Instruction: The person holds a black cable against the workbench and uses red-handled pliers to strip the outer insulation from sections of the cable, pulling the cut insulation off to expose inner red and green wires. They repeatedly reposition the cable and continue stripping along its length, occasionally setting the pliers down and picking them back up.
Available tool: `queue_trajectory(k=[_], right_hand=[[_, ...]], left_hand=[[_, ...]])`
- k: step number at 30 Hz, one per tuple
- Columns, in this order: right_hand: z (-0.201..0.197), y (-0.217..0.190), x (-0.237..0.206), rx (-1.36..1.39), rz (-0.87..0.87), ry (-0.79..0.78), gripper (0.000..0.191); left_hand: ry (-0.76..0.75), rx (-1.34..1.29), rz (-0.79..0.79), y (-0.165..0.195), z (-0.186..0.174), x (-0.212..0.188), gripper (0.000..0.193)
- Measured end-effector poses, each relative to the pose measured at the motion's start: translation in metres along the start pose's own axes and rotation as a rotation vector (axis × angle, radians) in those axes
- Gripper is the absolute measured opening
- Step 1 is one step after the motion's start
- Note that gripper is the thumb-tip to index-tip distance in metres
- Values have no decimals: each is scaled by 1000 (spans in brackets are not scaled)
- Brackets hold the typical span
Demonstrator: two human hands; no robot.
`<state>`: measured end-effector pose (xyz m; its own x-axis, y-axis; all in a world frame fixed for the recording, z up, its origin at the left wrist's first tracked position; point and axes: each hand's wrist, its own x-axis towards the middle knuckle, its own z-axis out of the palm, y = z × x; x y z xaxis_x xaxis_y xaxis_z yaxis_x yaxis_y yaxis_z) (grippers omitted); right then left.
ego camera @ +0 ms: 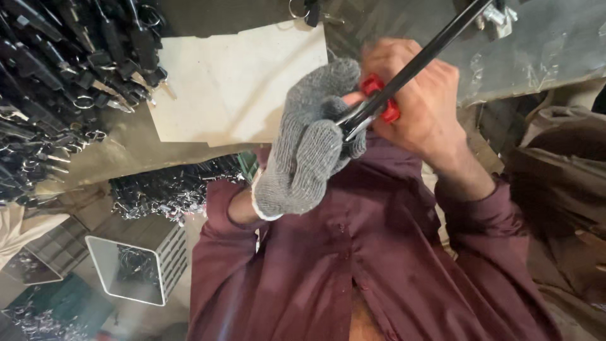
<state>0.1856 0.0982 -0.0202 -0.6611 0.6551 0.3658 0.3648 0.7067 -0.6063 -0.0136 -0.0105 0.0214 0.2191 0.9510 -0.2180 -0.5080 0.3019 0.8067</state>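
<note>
Above your chest, your gloved left hand point(309, 148) gripped the long black metal rod point(413, 63) at its end, while your bare right hand point(420, 104) closed on its red plastic fitting point(374, 85); seating it appeared under way, needing steady alignment.

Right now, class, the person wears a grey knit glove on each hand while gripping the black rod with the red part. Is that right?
Not quite. The head view shows only the left hand in a grey knit glove; the right hand is bare. Both grip the black rod at the red part.
</note>
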Motion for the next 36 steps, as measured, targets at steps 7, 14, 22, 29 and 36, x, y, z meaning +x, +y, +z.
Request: queue_trajectory(k=[7, 14, 22, 29, 36], right_hand=[[5, 9, 12, -46, -78, -46, 48], [9, -2, -13, -44, 155, -101, 40], [5, -19, -27, -104, 246, -81, 37], [1, -18, -31, 56, 256, -123, 35], [-2, -18, -23, 199, 252, -122, 25]], left_hand=[[-118, 318, -12, 16, -8, -3, 60], [126, 966, 348, -6, -5, 6, 67], [293, 1433, 544, -27, -1, 6, 76], [224, 1055, 344, -21, -2, 3, 76], [130, 995, 415, -21, 1, 3, 79]])
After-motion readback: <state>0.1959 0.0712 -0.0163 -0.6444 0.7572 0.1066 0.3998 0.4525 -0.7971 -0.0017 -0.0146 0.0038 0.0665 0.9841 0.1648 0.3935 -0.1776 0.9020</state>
